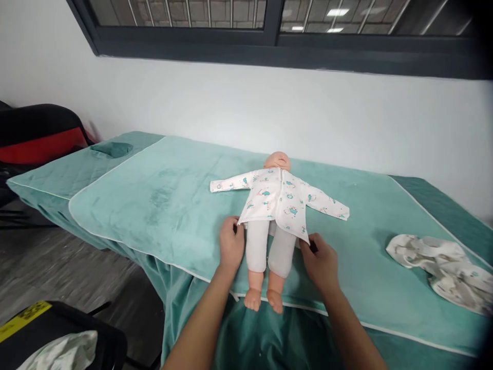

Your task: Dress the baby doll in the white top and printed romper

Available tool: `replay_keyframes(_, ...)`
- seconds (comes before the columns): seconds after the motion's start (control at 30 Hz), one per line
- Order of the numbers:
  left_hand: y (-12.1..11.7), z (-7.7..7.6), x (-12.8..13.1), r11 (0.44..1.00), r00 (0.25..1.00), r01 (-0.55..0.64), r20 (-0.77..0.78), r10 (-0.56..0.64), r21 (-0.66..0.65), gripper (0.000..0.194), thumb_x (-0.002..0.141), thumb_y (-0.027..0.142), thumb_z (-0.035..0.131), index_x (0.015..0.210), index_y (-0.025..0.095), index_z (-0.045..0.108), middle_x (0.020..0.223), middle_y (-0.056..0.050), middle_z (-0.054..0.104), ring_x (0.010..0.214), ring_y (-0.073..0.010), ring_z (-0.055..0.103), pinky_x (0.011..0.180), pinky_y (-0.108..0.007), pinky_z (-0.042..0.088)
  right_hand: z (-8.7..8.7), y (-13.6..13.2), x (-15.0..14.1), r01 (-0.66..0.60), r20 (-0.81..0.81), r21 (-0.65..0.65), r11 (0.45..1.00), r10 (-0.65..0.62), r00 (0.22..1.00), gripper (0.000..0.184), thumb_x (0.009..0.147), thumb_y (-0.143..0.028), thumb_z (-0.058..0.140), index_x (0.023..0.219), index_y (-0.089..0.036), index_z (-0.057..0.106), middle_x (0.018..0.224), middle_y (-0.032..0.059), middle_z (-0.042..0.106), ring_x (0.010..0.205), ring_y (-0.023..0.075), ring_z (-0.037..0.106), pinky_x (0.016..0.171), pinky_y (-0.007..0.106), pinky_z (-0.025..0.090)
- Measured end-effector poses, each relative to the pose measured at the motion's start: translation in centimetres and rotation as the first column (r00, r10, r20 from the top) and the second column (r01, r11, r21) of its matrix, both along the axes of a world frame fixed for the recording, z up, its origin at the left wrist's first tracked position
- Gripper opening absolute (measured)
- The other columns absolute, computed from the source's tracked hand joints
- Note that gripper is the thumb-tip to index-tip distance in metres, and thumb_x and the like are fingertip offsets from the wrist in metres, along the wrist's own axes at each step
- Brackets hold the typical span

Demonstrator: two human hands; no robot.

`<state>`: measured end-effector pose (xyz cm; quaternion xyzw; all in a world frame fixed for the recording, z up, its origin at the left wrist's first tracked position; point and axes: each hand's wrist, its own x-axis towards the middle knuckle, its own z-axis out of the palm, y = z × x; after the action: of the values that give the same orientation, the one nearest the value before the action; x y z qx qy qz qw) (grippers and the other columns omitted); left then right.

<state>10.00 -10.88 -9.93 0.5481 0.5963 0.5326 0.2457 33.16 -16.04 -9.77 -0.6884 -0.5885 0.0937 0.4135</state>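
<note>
Doll [263,246] lies face up on the green bed [185,195], head toward the far edge by the wall, feet at the near edge. Top of its head hard to make out at this angle; its hands hidden inside the sleeves, torso covered by the printed shirt [265,198]. Crumpled cloth [442,264] sits toward the near right corner of the bed, its outer end lost in dark blur, so can't tell exactly what it is. Chair [42,133] past the left end is cut off by frame, as is the black seat [88,329] below the near left part. Left hand [231,244]: fingers curled, nearly closed, thumb and index pinching the shirt's lower corner on that side. Right hand [321,261]: same curl, pinching the opposite lower corner; fingertips partly hidden there. Remaining fingers of both tucked in, not spread. Hem pulled outward between them, just above the white-covered legs.
</note>
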Motion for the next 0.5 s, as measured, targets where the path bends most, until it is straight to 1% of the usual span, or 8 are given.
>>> replay_keyframes(0.07,0.2,-0.2,-0.3,1.000,0.996,-0.013,0.093,0.013,-0.005,0.008,0.089,0.025,0.052,0.086,0.022,0.058,0.092,-0.003,0.068,0.087,-0.0184,0.063,0.080,-0.032,0.048,0.3,-0.2,0.6,-0.041,0.033,-0.031,0.999,0.042,0.999,0.031,0.093,-0.043,0.054,0.070,-0.022,0.050,0.059,-0.0040,0.048,0.057,0.0137,0.041,0.059,0.028,0.031)
replay_keyframes(0.13,0.9,-0.4,-1.1,0.999,0.975,0.042,0.219,-0.035,-0.024,0.012,0.086,0.019,0.050,0.094,0.022,0.058,0.096,-0.004,0.068,0.091,-0.0182,0.066,0.083,-0.033,0.051,0.8,-0.3,1.9,-0.124,-0.013,-0.112,0.986,0.123,0.992,0.034,0.092,-0.048,0.056,0.071,-0.021,0.053,0.060,-0.0032,0.050,0.058,0.0136,0.043,0.058,0.027,0.033)
replay_keyframes(0.2,2.0,-0.4,-2.6,0.992,0.957,0.125,0.267,-0.114,-0.023,0.025,0.082,0.014,0.049,0.104,0.021,0.058,0.106,-0.006,0.068,0.099,-0.0193,0.068,0.087,-0.036,0.054,1.5,-0.1,3.8,-0.292,-0.188,-0.243,0.925,0.251,0.950,0.038,0.091,-0.054,0.058,0.075,-0.020,0.059,0.061,-0.0020,0.054,0.057,0.0132,0.046,0.055,0.026,0.037)
replay_keyframes(0.23,2.8,-0.2,-3.5,0.990,0.965,0.142,0.225,-0.137,-0.008,0.029,0.081,0.014,0.049,0.108,0.021,0.057,0.112,-0.008,0.067,0.106,-0.0205,0.068,0.090,-0.037,0.055,1.8,0.3,4.8,-0.373,-0.304,-0.283,0.883,0.286,0.909,0.040,0.091,-0.057,0.059,0.077,-0.020,0.062,0.063,-0.0007,0.058,0.056,0.0132,0.049,0.053,0.025,0.040)
replay_keyframes(0.27,3.6,0.0,-4.4,0.990,0.982,0.138,0.130,-0.138,0.011,0.034,0.081,0.014,0.051,0.113,0.021,0.057,0.119,-0.010,0.066,0.113,-0.0222,0.065,0.095,-0.040,0.054,2.0,0.9,5.8,-0.423,-0.419,-0.289,0.859,0.284,0.862,0.041,0.090,-0.059,0.060,0.080,-0.019,0.064,0.067,0.0014,0.063,0.058,0.0138,0.054,0.052,0.025,0.044)
replay_keyframes(0.33,5.5,0.7,-6.3,0.995,0.984,0.072,-0.169,-0.060,0.068,0.043,0.083,0.018,0.055,0.126,0.020,0.056,0.136,-0.014,0.057,0.130,-0.0265,0.055,0.107,-0.045,0.049,2.4,2.8,7.5,-0.411,-0.625,-0.237,0.880,0.186,0.758,0.039,0.089,-0.058,0.063,0.093,-0.020,0.069,0.087,0.0065,0.073,0.073,0.0173,0.067,0.056,0.024,0.053)
replay_keyframes(0.4,7.6,1.5,-7.7,0.998,0.891,0.017,-0.453,0.010,0.056,0.058,0.085,0.024,0.059,0.141,0.018,0.048,0.152,-0.017,0.045,0.142,-0.0321,0.042,0.117,-0.050,0.039,2.5,5.2,8.3,-0.340,-0.787,-0.168,0.925,0.081,0.611,0.034,0.087,-0.049,0.070,0.106,-0.021,0.069,0.110,0.0098,0.074,0.097,0.0221,0.072,0.068,0.027,0.061)
replay_keyframes(0.5,10.6,2.3,-8.4,0.999,0.720,-0.016,-0.694,-0.012,-0.034,0.068,0.091,0.035,0.056,0.153,0.017,0.036,0.161,-0.016,0.035,0.148,-0.0360,0.034,0.118,-0.053,0.035,2.6,8.9,8.0,-0.310,-0.926,-0.121,0.943,0.005,0.377,0.020,0.088,-0.029,0.070,0.104,-0.018,0.070,0.116,0.0132,0.074,0.111,0.0240,0.070,0.086,0.032,0.063)
